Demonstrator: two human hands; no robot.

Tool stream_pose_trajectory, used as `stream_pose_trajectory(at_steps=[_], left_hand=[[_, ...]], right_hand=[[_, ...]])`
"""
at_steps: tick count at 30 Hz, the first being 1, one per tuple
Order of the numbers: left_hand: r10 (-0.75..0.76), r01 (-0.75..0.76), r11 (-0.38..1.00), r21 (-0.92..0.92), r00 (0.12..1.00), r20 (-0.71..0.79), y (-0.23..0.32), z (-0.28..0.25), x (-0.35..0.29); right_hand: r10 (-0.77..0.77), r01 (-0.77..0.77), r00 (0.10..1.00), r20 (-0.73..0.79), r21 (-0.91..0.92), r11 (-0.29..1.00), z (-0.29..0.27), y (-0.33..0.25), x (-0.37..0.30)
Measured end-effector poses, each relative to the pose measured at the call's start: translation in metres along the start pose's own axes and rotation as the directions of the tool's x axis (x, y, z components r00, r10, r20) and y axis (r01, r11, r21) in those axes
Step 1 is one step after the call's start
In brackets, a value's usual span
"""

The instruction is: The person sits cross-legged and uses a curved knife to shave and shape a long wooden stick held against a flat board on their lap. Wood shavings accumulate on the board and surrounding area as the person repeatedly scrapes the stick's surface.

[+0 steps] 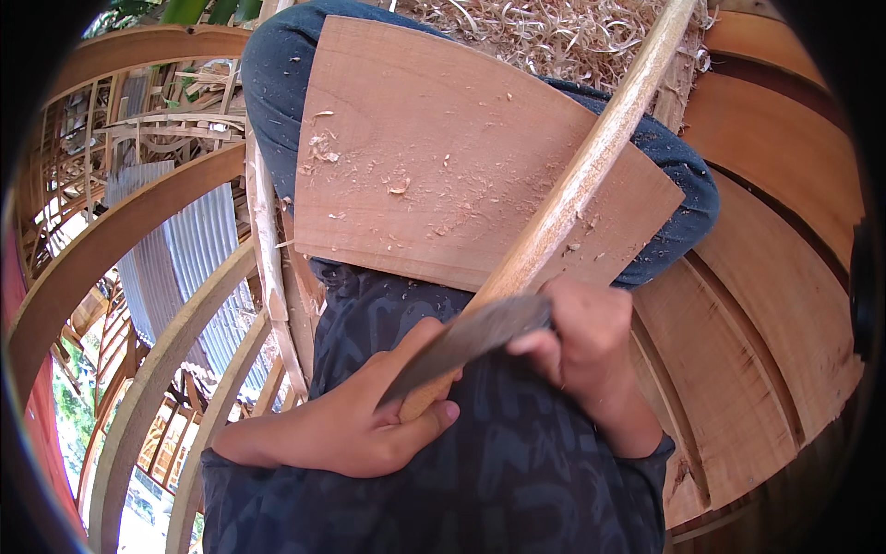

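Observation:
A long pale wooden pole (586,171) slants from the upper right down to my lap. My left hand (369,425) is closed around its lower end, with the thumb underneath. Across the pole lies the dark, broad, slightly curved blade of a knife (471,342), its far end close over my left hand. My right hand (591,332) is closed at the other end of the knife; the handle is hidden inside the fist. Beneath the pole, a wide wooden board (415,157) rests over my legs, sprinkled with small shavings.
Curly wood shavings (544,37) are heaped beyond my knees. Curved planks (748,305) form a wall close on my right. To the left stand curved wooden ribs (138,240), with corrugated metal sheets (203,249) and scrap timber (101,138) past them.

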State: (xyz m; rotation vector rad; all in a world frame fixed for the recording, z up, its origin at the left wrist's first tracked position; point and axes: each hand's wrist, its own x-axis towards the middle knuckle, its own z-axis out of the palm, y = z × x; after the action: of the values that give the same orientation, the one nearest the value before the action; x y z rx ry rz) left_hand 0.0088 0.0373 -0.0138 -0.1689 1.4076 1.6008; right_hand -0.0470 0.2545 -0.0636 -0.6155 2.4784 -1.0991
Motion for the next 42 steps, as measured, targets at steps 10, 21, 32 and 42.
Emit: stream_pose_trajectory(at_steps=[10,21,32,42], left_hand=[[-0.060,0.052,0.990,-0.131,0.996,-0.065,-0.006,0.003,-0.002],[0.005,-0.009,0.997,-0.071,0.998,-0.060,-0.006,0.004,0.000],[0.085,-0.084,0.996,0.044,0.996,-0.013,-0.001,0.001,0.003],[-0.039,0.038,0.994,-0.104,0.999,-0.014,-0.002,0.001,-0.002]], right_hand=[[0.030,-0.036,0.998,-0.056,-0.109,0.993,-0.001,0.027,0.003],[0.089,-0.086,0.991,-0.101,0.033,0.996,0.006,0.011,0.003],[-0.164,0.164,0.986,0.033,-0.007,0.986,0.004,-0.009,-0.001],[-0.127,0.126,0.992,-0.006,-0.055,0.990,0.003,-0.006,0.002]])
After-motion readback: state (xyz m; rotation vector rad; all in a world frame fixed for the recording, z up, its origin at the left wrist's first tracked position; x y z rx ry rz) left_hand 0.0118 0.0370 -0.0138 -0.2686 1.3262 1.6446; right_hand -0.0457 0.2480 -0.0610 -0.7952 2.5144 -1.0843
